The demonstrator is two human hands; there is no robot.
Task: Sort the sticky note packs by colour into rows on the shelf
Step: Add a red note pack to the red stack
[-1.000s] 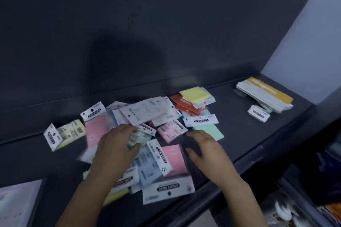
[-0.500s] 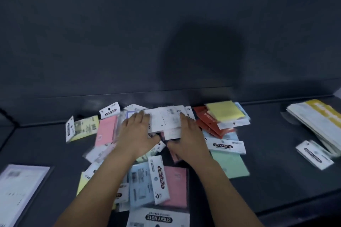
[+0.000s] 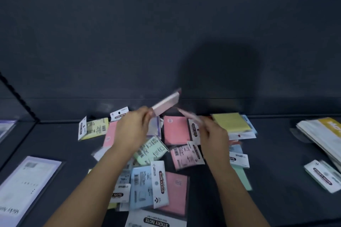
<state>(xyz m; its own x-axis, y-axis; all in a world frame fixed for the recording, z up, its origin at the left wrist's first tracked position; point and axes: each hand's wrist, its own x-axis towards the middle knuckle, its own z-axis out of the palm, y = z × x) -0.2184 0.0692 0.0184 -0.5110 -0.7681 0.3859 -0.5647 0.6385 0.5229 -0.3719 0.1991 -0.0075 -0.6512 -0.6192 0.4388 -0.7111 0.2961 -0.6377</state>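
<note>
dark shelf (image 3: 276,155) holds mixed sticky note packs (image 3: 176,130).

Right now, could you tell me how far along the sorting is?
No colour rows show on the shelf. The left hand holds a pale pack, the right hand a pinkish pack. The mixed pile of pink, blue, green and yellow packs awaits sorting.

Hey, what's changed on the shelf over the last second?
Both hands were flat on the pile. Now the left hand grips a pale pack, lifted toward the back wall. The right hand pinches a pinkish pack, also raised, though it is blurred. The yellow pack, blue pack and the stack at right stayed put.
</note>
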